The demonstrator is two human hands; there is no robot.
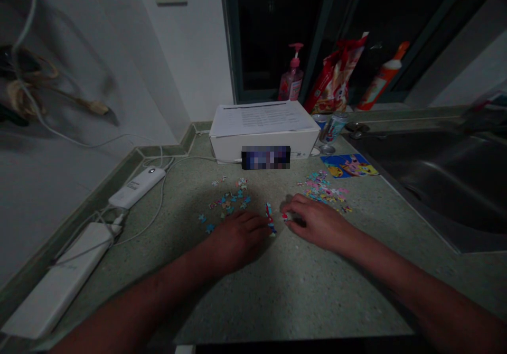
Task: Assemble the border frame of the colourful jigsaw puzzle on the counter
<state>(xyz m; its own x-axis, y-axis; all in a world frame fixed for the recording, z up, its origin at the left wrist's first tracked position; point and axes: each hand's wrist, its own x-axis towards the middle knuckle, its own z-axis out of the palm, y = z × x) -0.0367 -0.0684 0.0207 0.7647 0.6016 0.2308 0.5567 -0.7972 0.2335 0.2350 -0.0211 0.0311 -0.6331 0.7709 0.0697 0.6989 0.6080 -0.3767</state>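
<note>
My left hand (240,240) rests on the counter with its fingers together, the tips against a narrow strip of joined jigsaw pieces (270,217) in red, white and blue. Just to the right, my right hand (319,221) holds a small red and white jigsaw piece (284,216) between thumb and fingers, a short gap from the strip. Loose blue and tan jigsaw pieces (233,201) lie scattered beyond my left hand. A denser pile of pink, teal and yellow jigsaw pieces (321,186) sits behind my right hand. The undersides of my left fingers are hidden.
Behind the pieces a phone (265,157) leans on a white box (261,127). A colourful picture card (349,166) lies by the metal sink (443,179). At left are a power bank (137,186), a long white block (63,280) and cables. Bottles and cans stand at the back.
</note>
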